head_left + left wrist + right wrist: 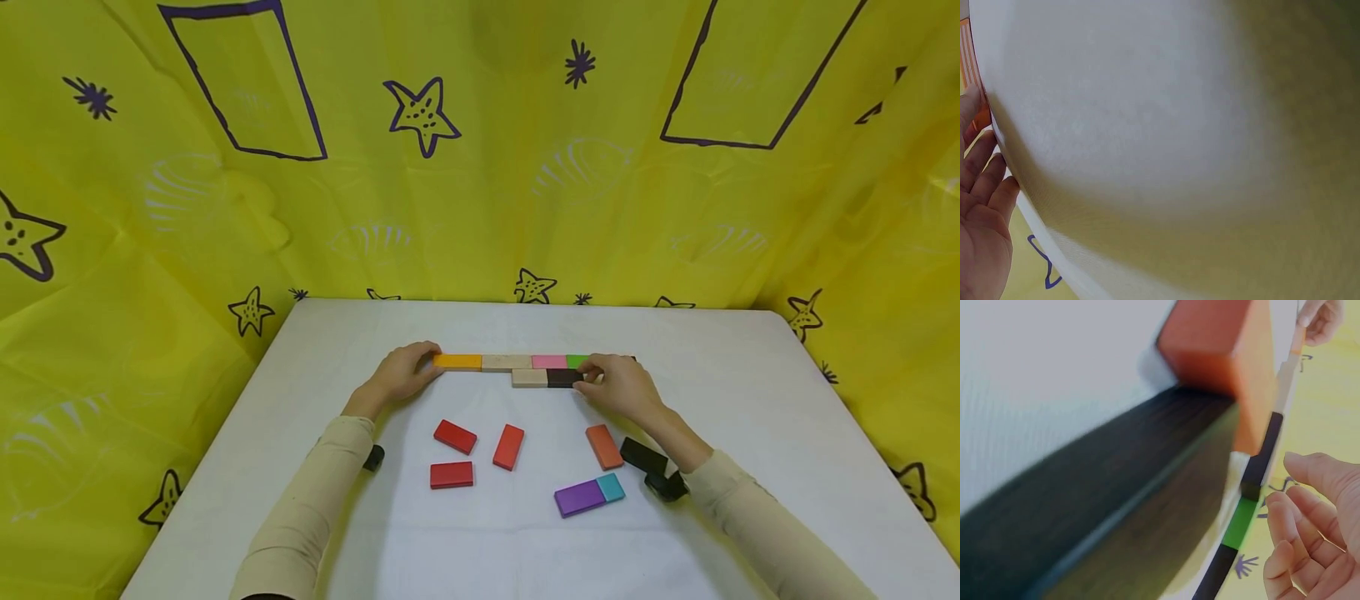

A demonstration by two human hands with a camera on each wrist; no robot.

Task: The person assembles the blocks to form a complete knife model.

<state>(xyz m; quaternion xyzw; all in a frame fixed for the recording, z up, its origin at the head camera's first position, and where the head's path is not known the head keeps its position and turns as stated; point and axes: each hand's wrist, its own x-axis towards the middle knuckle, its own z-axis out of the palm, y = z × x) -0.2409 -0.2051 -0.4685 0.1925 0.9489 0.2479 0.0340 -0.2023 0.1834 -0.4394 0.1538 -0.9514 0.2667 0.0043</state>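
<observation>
In the head view, my left hand [401, 372] holds the left end of an orange block [459, 362] between thumb and fingers. That block leads a straight back row, followed by a plain wood block [506, 362], a pink block [550, 362] and a green block [577, 361]. A dark end shows beyond my right hand [618, 385], which covers part of the row. Thumb and fingers of that hand pinch the right end of a dark brown block [562, 378]. This one lies against the front of the row, end to end with a second plain wood block [529, 378].
Nearer me lie three red blocks [455, 437], an orange-red block [603, 447] and a black block [643, 456]. A purple block [580, 497] touches a turquoise one [611, 487]. Yellow patterned cloth [480, 208] surrounds the white table [480, 550].
</observation>
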